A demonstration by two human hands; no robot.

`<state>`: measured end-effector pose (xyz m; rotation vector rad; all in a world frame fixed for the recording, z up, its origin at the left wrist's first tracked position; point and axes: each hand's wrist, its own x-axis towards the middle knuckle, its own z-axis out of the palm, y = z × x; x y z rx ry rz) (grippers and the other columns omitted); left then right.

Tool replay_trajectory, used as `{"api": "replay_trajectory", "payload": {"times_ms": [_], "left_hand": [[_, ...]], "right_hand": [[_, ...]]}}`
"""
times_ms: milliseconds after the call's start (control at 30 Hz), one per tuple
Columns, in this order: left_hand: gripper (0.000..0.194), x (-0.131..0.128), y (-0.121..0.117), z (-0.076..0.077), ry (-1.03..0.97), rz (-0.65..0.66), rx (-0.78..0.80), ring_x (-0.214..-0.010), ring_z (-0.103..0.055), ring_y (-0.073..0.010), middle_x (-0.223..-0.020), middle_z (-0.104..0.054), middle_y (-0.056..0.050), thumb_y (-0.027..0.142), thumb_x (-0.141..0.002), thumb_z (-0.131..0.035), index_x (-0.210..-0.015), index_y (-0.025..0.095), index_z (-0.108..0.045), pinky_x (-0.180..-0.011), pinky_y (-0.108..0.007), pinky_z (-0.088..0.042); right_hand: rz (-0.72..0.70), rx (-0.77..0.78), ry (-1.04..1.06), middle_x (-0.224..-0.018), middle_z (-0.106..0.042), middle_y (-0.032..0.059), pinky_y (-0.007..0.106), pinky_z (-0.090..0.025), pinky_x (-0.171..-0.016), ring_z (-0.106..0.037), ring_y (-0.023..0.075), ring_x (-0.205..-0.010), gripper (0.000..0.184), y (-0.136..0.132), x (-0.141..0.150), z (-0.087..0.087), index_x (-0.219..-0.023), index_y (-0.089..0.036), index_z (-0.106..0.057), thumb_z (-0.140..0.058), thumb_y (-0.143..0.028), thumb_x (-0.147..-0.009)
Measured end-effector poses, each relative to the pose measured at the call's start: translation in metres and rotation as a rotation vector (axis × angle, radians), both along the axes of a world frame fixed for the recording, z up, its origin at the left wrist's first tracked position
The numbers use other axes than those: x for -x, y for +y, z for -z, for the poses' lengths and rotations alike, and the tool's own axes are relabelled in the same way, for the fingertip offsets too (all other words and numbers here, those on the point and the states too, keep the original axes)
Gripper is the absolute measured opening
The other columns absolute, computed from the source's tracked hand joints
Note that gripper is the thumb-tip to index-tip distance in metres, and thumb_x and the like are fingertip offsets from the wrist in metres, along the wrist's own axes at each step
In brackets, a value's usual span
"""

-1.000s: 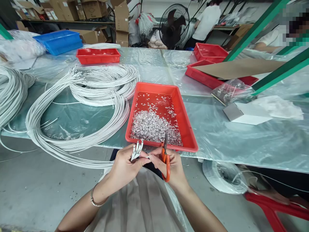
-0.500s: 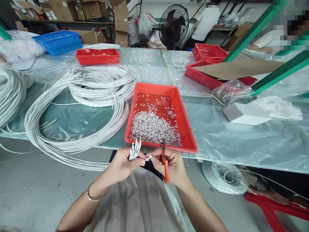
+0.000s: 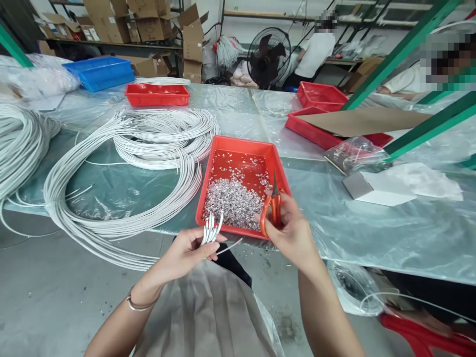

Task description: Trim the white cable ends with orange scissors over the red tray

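Observation:
My left hand (image 3: 189, 252) is closed around several white cable ends (image 3: 211, 231) at the table's front edge. One thin cable end (image 3: 231, 246) sticks out to the right from its fingers. Orange-handled scissors (image 3: 275, 208) are in my right hand (image 3: 293, 229), their dark blades pointing up. This hand hovers over the right front part of a red tray (image 3: 283, 171), its thumb and fingertips near a heap of small shiny metal pieces (image 3: 234, 201). Whether the fingertips pinch a piece cannot be made out. A large coil of white cable (image 3: 61, 183) lies left of the tray.
More cable coils (image 3: 22, 148) lie at the far left. Behind stand a blue bin (image 3: 98, 74) and a red tray (image 3: 158, 95). At right are a cardboard sheet (image 3: 368, 120), a small white box (image 3: 379, 189) and green posts (image 3: 399, 54). Co-workers (image 3: 316, 52) are farther back.
My right hand has left the cable end beside my left hand and moved up and right over the tray with the scissors. The left hand still grips the cables. The view has tilted slightly upward.

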<state>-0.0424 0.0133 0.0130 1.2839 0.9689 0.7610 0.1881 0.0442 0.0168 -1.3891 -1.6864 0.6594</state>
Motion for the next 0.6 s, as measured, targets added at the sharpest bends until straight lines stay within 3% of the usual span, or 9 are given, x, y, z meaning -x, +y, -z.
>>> {"api": "replay_trajectory", "payload": {"times_ms": [67, 167, 300, 367, 433, 533, 600], "left_hand": [[0.031, 0.000, 0.000, -0.001, -0.068, -0.036, 0.069, -0.054, -0.057, -0.0115, -0.059, -0.057, 0.001, 0.039, -0.073, -0.068, -0.085, 0.011, -0.064, -0.053, -0.022, -0.044], [0.029, -0.003, 0.000, -0.002, -0.134, -0.114, 0.093, -0.044, -0.051, -0.0074, -0.056, -0.051, 0.005, 0.036, -0.067, -0.073, -0.069, 0.013, -0.056, -0.044, -0.019, -0.040], [0.030, -0.008, 0.001, -0.002, -0.131, -0.191, 0.087, -0.040, -0.046, -0.0041, -0.053, -0.047, 0.007, 0.034, -0.066, -0.074, -0.067, 0.013, -0.052, -0.040, -0.016, -0.035], [0.030, -0.008, 0.000, -0.003, -0.123, -0.210, 0.083, -0.040, -0.048, -0.0049, -0.053, -0.048, 0.006, 0.034, -0.066, -0.074, -0.067, 0.013, -0.052, -0.039, -0.015, -0.034], [0.030, -0.007, -0.001, -0.005, -0.122, -0.222, 0.063, -0.041, -0.049, -0.0059, -0.053, -0.049, 0.005, 0.034, -0.066, -0.073, -0.066, 0.013, -0.052, -0.039, -0.016, -0.034], [0.026, -0.008, -0.003, -0.009, -0.105, -0.225, 0.005, -0.040, -0.046, -0.0055, -0.052, -0.048, 0.006, 0.033, -0.070, -0.070, -0.066, 0.014, -0.053, -0.040, -0.017, -0.035], [0.022, -0.009, -0.006, -0.011, -0.066, -0.225, -0.049, -0.039, -0.041, -0.0044, -0.050, -0.046, 0.006, 0.031, -0.073, -0.067, -0.067, 0.013, -0.054, -0.039, -0.017, -0.033]], "right_hand": [[-0.024, 0.031, 0.001, -0.070, -0.057, -0.0001, 0.024, -0.041, -0.048, -0.051, 0.0137, -0.052, 0.036, -0.004, -0.001, 0.005, -0.112, -0.018, -0.045, -0.054, -0.026, -0.079], [0.075, 0.028, -0.198, -0.070, -0.059, 0.0009, 0.026, -0.040, -0.049, -0.049, 0.0137, -0.048, 0.030, -0.001, -0.001, 0.007, -0.109, -0.017, -0.048, -0.051, -0.022, -0.079], [0.133, 0.019, -0.291, -0.079, -0.062, 0.0042, 0.029, -0.042, -0.057, -0.054, 0.0162, -0.055, 0.031, 0.006, -0.001, 0.006, -0.108, -0.017, -0.048, -0.054, -0.026, -0.078], [0.002, 0.079, -0.166, -0.075, -0.060, 0.0021, 0.027, -0.044, -0.057, -0.055, 0.0165, -0.059, 0.036, -0.001, 0.001, 0.004, -0.110, -0.017, -0.046, -0.056, -0.028, -0.078], [-0.226, 0.170, -0.049, -0.074, -0.057, 0.0004, 0.025, -0.044, -0.056, -0.054, 0.0152, -0.059, 0.041, -0.016, 0.002, -0.001, -0.114, -0.018, -0.042, -0.057, -0.026, -0.078], [-0.523, 0.280, -0.081, -0.072, -0.054, -0.0010, 0.023, -0.041, -0.052, -0.049, 0.0132, -0.056, 0.035, -0.040, 0.004, -0.010, -0.113, -0.018, -0.045, -0.056, -0.027, -0.080], [-0.615, 0.295, -0.164, -0.068, -0.051, -0.0021, 0.023, -0.038, -0.050, -0.046, 0.0126, -0.055, 0.028, -0.050, 0.006, -0.016, -0.109, -0.019, -0.049, -0.053, -0.031, -0.084]]}}
